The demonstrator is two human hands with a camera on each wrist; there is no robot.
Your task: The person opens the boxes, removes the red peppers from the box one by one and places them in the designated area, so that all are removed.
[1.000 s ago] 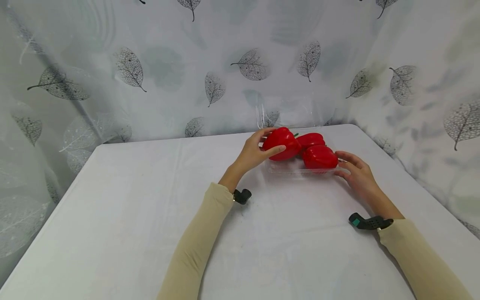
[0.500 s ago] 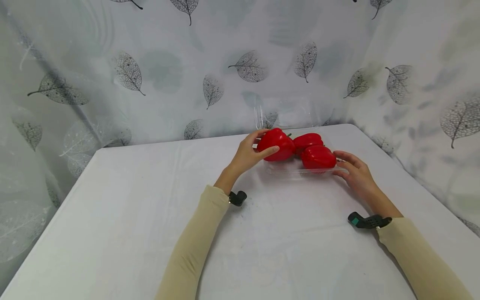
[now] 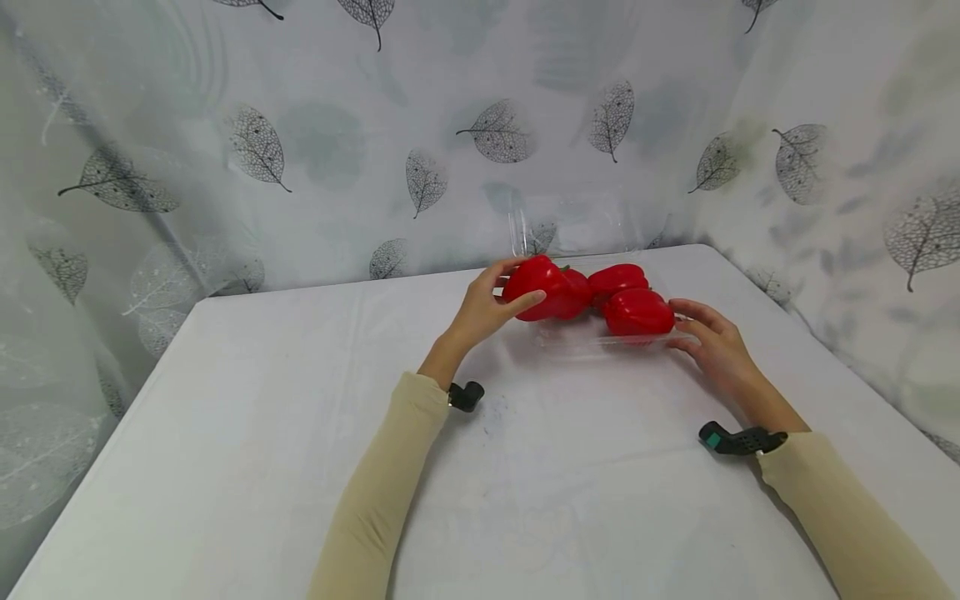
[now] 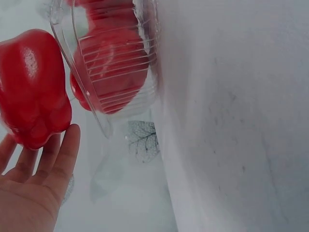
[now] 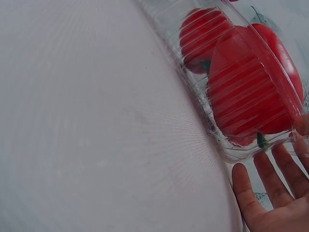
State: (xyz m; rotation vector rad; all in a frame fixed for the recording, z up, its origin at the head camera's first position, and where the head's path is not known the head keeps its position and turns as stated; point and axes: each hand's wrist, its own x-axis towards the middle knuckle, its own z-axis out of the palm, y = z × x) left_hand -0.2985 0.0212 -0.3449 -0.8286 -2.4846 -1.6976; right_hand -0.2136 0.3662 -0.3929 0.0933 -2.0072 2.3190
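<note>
A: how far along is this?

B: table's (image 3: 262, 417) got the box (image 3: 573, 340) on it, lid (image 3: 573, 225) up behind the box, so opening's done I'd say. Three peppers (image 3: 640, 313) are inside. The fourth pepper (image 3: 534, 287) isn't: left hand (image 3: 480, 308) has it, thumb and fingers wrapped round, at the box's left end above the rim. That's all that's unsettled imo.

A: right hand (image 3: 720, 354)?

B: fingers apart, at the box's right end, probably steadying it.

A: count?

B: one table, one box, one lid, two hands, four peppers.
</note>
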